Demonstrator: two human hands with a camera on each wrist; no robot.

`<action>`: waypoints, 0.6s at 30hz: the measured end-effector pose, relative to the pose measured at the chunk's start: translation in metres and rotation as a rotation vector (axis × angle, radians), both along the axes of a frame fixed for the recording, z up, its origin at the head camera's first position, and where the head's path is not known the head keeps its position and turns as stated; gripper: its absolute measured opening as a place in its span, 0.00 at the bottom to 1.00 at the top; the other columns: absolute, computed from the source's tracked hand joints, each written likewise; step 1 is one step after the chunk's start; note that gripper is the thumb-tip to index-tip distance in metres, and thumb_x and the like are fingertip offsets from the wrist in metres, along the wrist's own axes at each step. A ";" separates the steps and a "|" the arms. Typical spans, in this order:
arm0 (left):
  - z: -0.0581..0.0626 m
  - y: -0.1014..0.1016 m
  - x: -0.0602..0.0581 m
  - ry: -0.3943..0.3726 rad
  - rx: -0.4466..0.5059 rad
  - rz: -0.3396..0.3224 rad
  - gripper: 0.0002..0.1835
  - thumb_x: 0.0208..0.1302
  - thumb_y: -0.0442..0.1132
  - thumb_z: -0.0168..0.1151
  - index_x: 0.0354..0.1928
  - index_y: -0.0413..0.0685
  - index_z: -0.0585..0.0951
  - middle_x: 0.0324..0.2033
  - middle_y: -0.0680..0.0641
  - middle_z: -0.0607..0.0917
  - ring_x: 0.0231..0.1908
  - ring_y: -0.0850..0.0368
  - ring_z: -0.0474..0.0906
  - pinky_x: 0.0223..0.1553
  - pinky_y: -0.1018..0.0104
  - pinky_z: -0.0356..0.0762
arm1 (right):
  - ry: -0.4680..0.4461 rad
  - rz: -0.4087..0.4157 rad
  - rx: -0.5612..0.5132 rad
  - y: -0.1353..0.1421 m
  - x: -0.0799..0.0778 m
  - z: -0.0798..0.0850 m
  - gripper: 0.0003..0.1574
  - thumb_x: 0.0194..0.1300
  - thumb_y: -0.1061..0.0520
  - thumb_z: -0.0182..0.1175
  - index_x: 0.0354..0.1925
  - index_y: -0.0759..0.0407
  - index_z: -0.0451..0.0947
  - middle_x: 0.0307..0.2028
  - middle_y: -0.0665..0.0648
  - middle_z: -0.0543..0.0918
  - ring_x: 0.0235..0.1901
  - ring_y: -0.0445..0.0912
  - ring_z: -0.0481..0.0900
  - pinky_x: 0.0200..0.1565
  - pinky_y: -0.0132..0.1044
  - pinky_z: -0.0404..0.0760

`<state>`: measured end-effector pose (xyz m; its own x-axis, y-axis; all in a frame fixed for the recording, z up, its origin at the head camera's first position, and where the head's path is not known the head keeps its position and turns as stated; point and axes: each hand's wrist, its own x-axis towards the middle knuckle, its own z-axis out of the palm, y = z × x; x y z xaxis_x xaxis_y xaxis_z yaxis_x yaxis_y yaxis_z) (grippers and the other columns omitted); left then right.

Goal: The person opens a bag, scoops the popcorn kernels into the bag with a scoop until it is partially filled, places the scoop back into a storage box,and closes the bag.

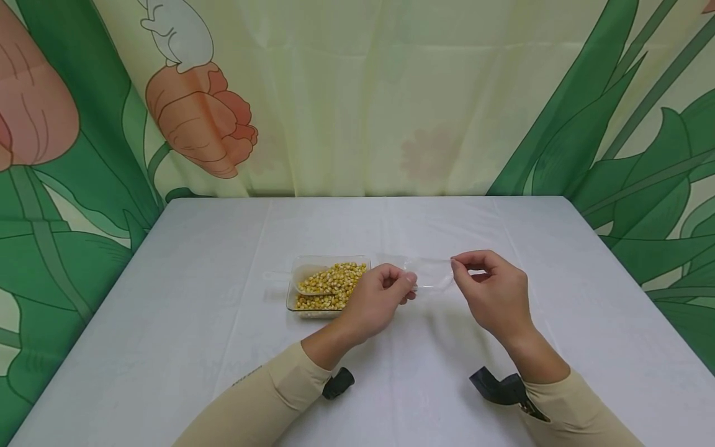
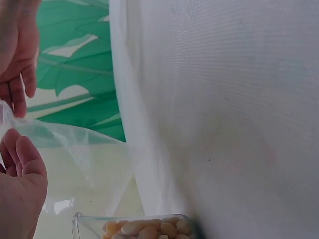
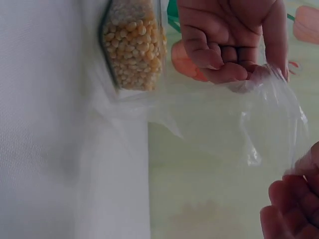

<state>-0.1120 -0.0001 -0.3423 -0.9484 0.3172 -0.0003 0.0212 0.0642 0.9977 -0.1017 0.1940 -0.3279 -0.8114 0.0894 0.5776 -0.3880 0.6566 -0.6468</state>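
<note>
A clear, thin plastic bag (image 1: 434,273) is stretched between my two hands above the table. My left hand (image 1: 380,298) pinches one side of it between thumb and fingers. At the other end, my right hand (image 1: 497,295) pinches the bag's edge with thumb and fingertips. In the right wrist view the film of the bag (image 3: 209,112) hangs down from both hands. Just left of my left hand stands a clear rectangular container (image 1: 290,305) of yellow corn kernels (image 1: 343,276), partly hidden by that hand. A clear scoop (image 1: 304,272) full of kernels lies in it.
A white cloth covers the table (image 1: 223,267). Behind it hangs a printed curtain (image 1: 357,112) with leaves and flowers. Black wrist devices (image 1: 499,388) sit at both sleeves.
</note>
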 end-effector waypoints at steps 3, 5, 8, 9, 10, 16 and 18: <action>0.000 0.000 -0.001 -0.017 0.064 -0.018 0.11 0.74 0.39 0.58 0.39 0.34 0.78 0.34 0.43 0.85 0.38 0.56 0.83 0.46 0.65 0.83 | -0.030 0.087 -0.073 0.002 0.000 0.000 0.05 0.64 0.69 0.65 0.40 0.67 0.84 0.36 0.58 0.87 0.33 0.33 0.80 0.35 0.18 0.77; -0.001 0.000 -0.002 -0.027 0.084 -0.029 0.11 0.75 0.38 0.58 0.40 0.33 0.78 0.35 0.40 0.85 0.38 0.57 0.83 0.46 0.64 0.83 | -0.046 0.173 -0.135 0.004 0.000 -0.001 0.08 0.67 0.70 0.61 0.44 0.69 0.84 0.39 0.56 0.87 0.35 0.33 0.80 0.37 0.20 0.79; -0.001 -0.001 -0.003 -0.056 0.106 -0.039 0.12 0.75 0.38 0.56 0.40 0.33 0.78 0.37 0.35 0.85 0.37 0.58 0.83 0.46 0.64 0.83 | -0.060 0.350 -0.243 0.009 -0.001 -0.003 0.15 0.70 0.74 0.53 0.51 0.74 0.81 0.46 0.53 0.86 0.43 0.38 0.83 0.45 0.24 0.80; 0.000 -0.001 -0.003 -0.066 0.118 -0.045 0.12 0.75 0.38 0.56 0.40 0.33 0.78 0.38 0.34 0.85 0.36 0.58 0.82 0.46 0.63 0.83 | -0.063 0.416 -0.276 0.011 -0.001 -0.003 0.17 0.69 0.76 0.50 0.53 0.76 0.79 0.49 0.52 0.86 0.46 0.40 0.82 0.48 0.25 0.79; 0.000 -0.002 -0.003 -0.078 0.131 -0.052 0.12 0.76 0.38 0.55 0.40 0.33 0.77 0.38 0.33 0.84 0.36 0.58 0.82 0.47 0.63 0.83 | -0.063 0.481 -0.301 0.013 -0.001 -0.004 0.19 0.68 0.78 0.49 0.55 0.77 0.77 0.51 0.52 0.85 0.49 0.42 0.82 0.50 0.26 0.79; 0.002 -0.003 -0.003 -0.114 0.182 -0.095 0.12 0.76 0.37 0.55 0.41 0.32 0.77 0.34 0.40 0.85 0.35 0.59 0.82 0.47 0.62 0.83 | -0.110 0.742 -0.335 0.018 -0.002 -0.007 0.31 0.59 0.82 0.52 0.62 0.75 0.72 0.60 0.57 0.80 0.60 0.46 0.77 0.58 0.31 0.75; 0.001 -0.003 -0.003 -0.124 0.170 -0.109 0.12 0.76 0.38 0.55 0.41 0.32 0.77 0.33 0.45 0.85 0.35 0.59 0.82 0.47 0.63 0.83 | -0.134 0.766 -0.324 0.018 -0.003 -0.007 0.33 0.59 0.82 0.53 0.63 0.75 0.72 0.61 0.57 0.80 0.61 0.45 0.75 0.59 0.31 0.74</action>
<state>-0.1152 -0.0029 -0.3408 -0.9045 0.4232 -0.0529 -0.1048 -0.1005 0.9894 -0.1049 0.2118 -0.3346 -0.7753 -0.3688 0.5127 -0.5571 0.0169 -0.8303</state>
